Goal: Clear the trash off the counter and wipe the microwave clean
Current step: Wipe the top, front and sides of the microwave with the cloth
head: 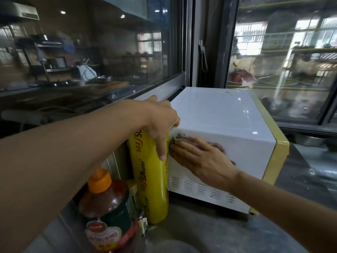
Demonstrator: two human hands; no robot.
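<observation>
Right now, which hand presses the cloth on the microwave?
The right hand, flat on the cloth against the microwave side; the left hand holds the yellow wrap box.

A grey counter (197, 227) with a dull, mottled surface runs below a window. On it, at the back, stands a white microwave (218, 125) with a yellow front. Just beside the microwave's near corner a tall yellow roll of cling wrap (151, 181) stands upright. Nearer the front edge stands a dark sauce bottle (105, 210) with an orange cap, with a smaller bottle (134, 189) behind it.
</observation>
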